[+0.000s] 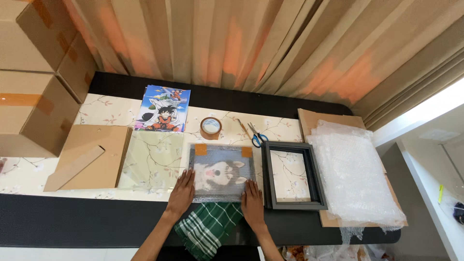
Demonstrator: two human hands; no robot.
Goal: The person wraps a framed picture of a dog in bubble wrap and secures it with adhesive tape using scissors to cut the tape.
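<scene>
A dog picture wrapped in bubble wrap (222,171), taped at its two top corners with brown tape, lies flat at the table's near edge. My left hand (182,192) rests flat on its lower left corner. My right hand (252,200) presses flat on its lower right corner. Neither hand grips anything. A green checked cloth (209,228) lies just below the picture, between my wrists. An empty dark picture frame (292,175) sits right beside my right hand.
A glass pane (151,161) and brown backing boards (92,157) lie to the left. A cartoon poster (163,108), a tape roll (210,127), blue-handled scissors (256,136) sit behind. Bubble wrap sheets on cardboard (355,174) are at right, cardboard boxes (34,72) far left.
</scene>
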